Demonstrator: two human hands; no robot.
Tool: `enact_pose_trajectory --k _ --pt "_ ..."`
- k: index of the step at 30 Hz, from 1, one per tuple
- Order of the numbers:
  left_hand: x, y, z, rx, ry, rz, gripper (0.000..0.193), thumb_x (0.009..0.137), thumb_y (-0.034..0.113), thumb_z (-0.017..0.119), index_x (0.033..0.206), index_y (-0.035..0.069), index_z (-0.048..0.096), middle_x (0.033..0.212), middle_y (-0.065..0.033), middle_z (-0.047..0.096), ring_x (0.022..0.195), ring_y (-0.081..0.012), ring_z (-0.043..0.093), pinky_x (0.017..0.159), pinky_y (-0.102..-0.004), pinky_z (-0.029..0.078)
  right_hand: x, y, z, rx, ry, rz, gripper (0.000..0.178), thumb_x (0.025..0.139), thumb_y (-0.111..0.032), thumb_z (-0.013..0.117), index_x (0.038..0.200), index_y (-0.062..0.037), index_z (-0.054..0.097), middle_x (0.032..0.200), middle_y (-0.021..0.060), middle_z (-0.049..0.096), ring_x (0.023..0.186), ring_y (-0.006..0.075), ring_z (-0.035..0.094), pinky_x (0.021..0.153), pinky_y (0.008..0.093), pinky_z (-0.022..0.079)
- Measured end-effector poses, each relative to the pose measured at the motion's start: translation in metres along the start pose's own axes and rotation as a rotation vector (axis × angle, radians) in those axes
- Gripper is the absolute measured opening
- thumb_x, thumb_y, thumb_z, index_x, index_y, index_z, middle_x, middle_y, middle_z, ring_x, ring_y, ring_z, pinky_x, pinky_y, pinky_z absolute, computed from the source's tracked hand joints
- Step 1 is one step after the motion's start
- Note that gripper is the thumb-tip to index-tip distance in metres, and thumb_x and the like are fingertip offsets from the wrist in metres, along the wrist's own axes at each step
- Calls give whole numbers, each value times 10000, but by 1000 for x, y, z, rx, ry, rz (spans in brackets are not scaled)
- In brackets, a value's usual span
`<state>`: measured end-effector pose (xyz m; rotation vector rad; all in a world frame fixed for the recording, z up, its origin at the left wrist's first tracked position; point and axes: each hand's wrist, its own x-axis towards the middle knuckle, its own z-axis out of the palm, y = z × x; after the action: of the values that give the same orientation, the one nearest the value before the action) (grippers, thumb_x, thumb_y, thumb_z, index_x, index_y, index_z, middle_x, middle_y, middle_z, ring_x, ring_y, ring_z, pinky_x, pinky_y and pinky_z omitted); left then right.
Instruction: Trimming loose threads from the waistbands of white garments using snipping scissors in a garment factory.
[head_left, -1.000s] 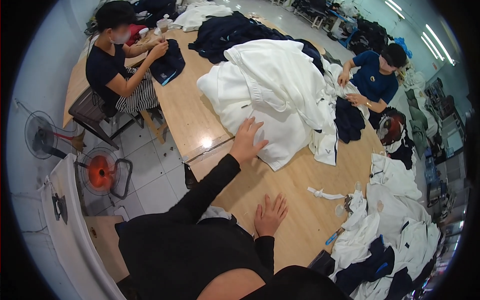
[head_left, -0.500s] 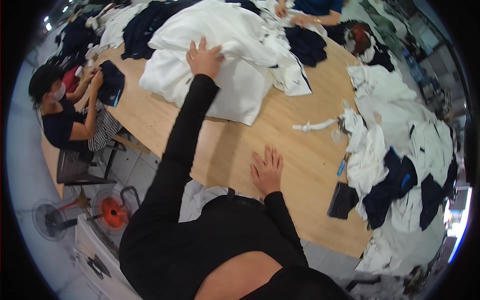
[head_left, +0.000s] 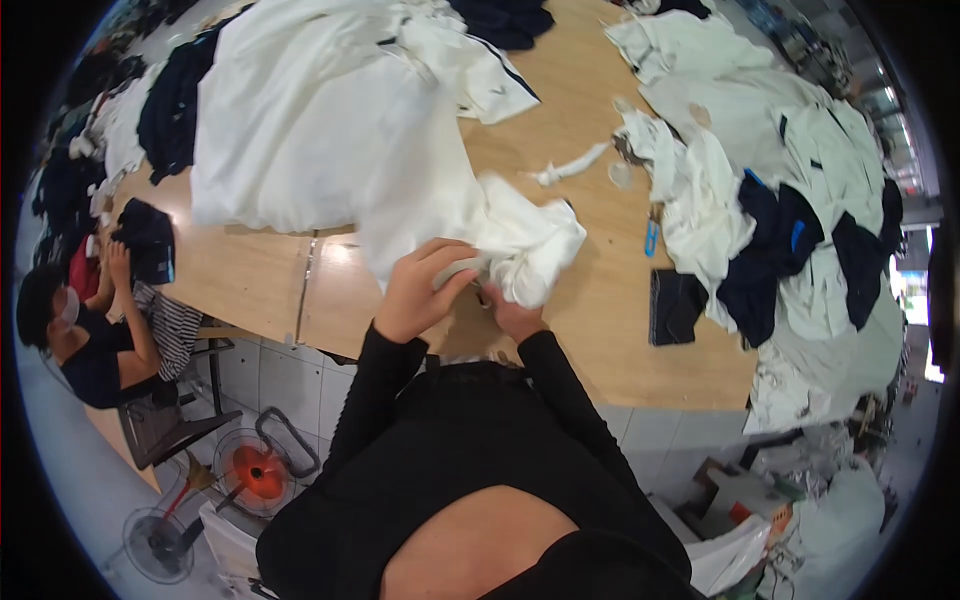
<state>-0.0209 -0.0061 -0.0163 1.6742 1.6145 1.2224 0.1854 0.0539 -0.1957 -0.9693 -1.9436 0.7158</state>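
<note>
A large white garment point(head_left: 320, 140) spreads over the wooden table point(head_left: 570, 340), one bunched end drawn toward the near edge in front of me. At that end my left hand point(head_left: 425, 290) has its fingers curled round a fold of the cloth. Close beside it, my right hand point(head_left: 517, 312) is tucked against the underside of the bunched fabric, its fingers mostly hidden by the white folds. A white piece with a dark stripe point(head_left: 500, 85) lies beyond the bunched end.
To the right lie a heap of white and navy garments point(head_left: 700, 190), a blue-handled tool point(head_left: 652, 232), a dark folded cloth point(head_left: 677, 307) and a white strip point(head_left: 572, 166). A masked person point(head_left: 110, 340) sits at left, handling navy cloth, near a fan point(head_left: 255, 472).
Both hands have come together at the near edge. The white garment's end has been pulled toward me and bunched. My view has swung, so the table's contents shift left and up.
</note>
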Motion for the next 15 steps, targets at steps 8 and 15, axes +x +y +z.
enact_pose_trajectory --k 8,15 --pt "-55 -89 46 643 -102 35 397 883 225 831 1258 157 720 1350 -138 696 1344 -426 583 1090 -526 462 24 -14 -19 278 201 451 404 1070 -246 676 1348 45 645 1218 165 754 1132 277 716 994 367 543" --pt "-10 -47 -24 -36 262 -178 219 1111 137 561 1098 -15 718 864 -110 725 784 -137 656 748 -309 532 48 -39 -169 514 509 455 341 1105 -252 655 1272 41 704 1170 69 759 1023 118 678 874 301 549"
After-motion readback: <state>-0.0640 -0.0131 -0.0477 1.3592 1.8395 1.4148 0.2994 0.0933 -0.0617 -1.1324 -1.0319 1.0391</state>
